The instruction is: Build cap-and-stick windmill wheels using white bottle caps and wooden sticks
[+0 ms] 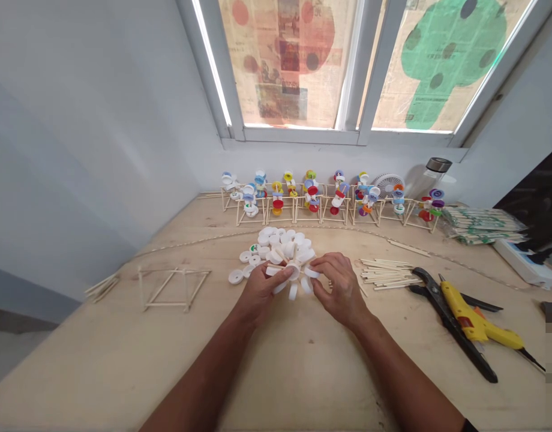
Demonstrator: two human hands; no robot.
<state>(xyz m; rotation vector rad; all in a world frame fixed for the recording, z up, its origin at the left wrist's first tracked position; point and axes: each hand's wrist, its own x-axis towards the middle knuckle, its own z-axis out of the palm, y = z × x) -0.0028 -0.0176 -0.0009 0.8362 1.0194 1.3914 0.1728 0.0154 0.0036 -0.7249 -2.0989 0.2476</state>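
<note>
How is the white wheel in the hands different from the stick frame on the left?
The white wheel has white caps; the stick frame shows only pale sticks. The wheel is roundish, the frame straight-edged. The wheel is held, but the frame stands on the table. Both have sticks.

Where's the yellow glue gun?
In the head view, the yellow glue gun lies on the right side of the table, right by the black tool, farther right than the loose sticks and the right hand.
</note>
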